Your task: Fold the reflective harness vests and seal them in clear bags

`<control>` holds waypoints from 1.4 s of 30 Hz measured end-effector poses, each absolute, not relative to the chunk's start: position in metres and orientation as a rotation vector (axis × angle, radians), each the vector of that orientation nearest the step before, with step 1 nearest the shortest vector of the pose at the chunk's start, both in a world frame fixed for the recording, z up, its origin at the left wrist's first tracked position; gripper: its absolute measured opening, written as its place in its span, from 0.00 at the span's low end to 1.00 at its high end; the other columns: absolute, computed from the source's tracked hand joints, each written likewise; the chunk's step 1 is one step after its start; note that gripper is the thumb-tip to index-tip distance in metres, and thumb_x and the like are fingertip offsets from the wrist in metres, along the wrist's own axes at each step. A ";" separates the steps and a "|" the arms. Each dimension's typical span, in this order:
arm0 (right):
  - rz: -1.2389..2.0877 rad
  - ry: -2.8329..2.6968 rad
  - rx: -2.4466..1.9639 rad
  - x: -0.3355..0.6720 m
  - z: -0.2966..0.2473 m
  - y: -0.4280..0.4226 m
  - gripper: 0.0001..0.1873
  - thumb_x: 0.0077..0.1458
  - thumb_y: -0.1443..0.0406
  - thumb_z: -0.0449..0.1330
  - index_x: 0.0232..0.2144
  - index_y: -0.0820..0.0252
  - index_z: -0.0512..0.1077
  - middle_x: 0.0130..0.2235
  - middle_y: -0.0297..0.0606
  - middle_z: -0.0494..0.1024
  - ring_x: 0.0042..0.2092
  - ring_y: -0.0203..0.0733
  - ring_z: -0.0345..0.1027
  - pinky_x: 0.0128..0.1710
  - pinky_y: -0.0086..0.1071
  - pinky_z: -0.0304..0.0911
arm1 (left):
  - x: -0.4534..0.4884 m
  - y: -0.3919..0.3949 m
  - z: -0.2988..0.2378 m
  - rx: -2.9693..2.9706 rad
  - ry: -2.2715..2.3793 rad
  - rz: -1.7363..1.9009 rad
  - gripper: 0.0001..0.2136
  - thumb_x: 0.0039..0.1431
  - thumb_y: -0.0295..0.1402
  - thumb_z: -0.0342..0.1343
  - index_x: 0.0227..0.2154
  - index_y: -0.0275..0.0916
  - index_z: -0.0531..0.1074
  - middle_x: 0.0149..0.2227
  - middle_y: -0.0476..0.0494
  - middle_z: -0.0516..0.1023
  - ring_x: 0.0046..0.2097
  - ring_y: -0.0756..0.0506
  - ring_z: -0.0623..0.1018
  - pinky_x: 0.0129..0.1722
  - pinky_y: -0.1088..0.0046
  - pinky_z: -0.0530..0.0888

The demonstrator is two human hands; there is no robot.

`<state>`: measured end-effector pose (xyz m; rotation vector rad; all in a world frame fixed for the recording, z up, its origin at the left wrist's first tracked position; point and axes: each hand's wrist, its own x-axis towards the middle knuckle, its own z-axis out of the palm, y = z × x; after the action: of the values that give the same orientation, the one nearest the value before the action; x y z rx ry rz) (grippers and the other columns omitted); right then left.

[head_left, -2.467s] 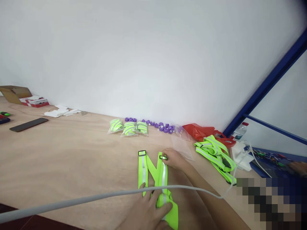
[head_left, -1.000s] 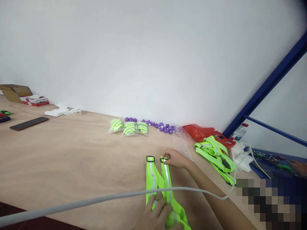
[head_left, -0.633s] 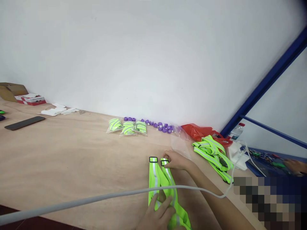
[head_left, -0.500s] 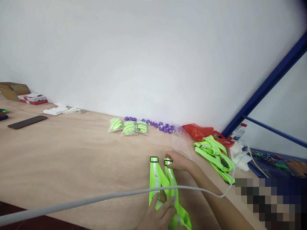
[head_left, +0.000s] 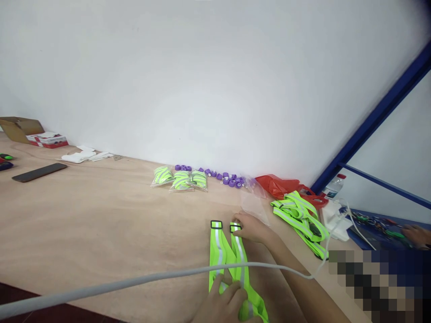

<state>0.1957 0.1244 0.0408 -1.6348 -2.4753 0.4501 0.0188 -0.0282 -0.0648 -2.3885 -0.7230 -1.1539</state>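
The strap (head_left: 218, 251) is neon green with a silver stripe, and its two arms end in black buckles (head_left: 216, 224). It lies on the surface (head_left: 101, 224), left of the loose strap pile (head_left: 299, 215). The right hand (head_left: 249, 227) has its grip pinched on the arm nearer the pile. The left hand (head_left: 222, 305) covers the bunched near end; I cannot tell its grip. A clear bag (head_left: 254, 206) lies beside the pile, and a red bag (head_left: 276, 185) behind it. A grey cable (head_left: 134, 281) crosses the strap. The strap's long axis runs towards the wall, buckles farthest.
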 end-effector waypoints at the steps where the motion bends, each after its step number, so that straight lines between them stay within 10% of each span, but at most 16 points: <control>1: 0.433 -2.461 -1.609 0.194 0.040 0.123 0.11 0.46 0.67 0.68 0.36 0.57 0.76 0.41 0.40 0.79 0.43 0.48 0.71 0.41 0.35 0.63 | 0.019 -0.028 -0.067 -2.405 -0.739 -1.130 0.15 0.66 0.52 0.56 0.36 0.46 0.74 0.34 0.53 0.76 0.41 0.46 0.78 0.52 0.62 0.71; 9: 0.276 -2.288 -1.384 0.153 0.017 0.111 0.14 0.64 0.62 0.58 0.51 0.58 0.72 0.52 0.47 0.76 0.56 0.52 0.67 0.58 0.45 0.61 | 0.022 -0.027 -0.087 -2.487 -0.719 -0.950 0.17 0.63 0.55 0.58 0.40 0.47 0.74 0.36 0.53 0.77 0.42 0.45 0.78 0.52 0.61 0.70; 21: 0.403 -2.501 -1.156 0.141 0.010 0.126 0.13 0.54 0.62 0.70 0.43 0.56 0.77 0.46 0.39 0.81 0.50 0.47 0.73 0.52 0.37 0.65 | 0.021 -0.024 -0.092 -2.488 -0.805 -1.142 0.15 0.69 0.48 0.54 0.39 0.41 0.75 0.37 0.50 0.81 0.41 0.45 0.80 0.48 0.65 0.74; 42: 0.153 -2.622 -1.360 0.153 0.014 0.114 0.08 0.66 0.63 0.60 0.46 0.55 0.76 0.44 0.42 0.76 0.48 0.47 0.71 0.48 0.35 0.64 | 0.030 -0.036 -0.072 -2.305 -0.993 -1.535 0.18 0.72 0.48 0.49 0.36 0.40 0.74 0.30 0.53 0.80 0.34 0.47 0.79 0.46 0.63 0.75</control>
<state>0.1527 0.1144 0.0144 -1.3596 -2.6219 0.1529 0.0302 -0.0365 -0.0720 -2.3047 -0.9926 -1.5355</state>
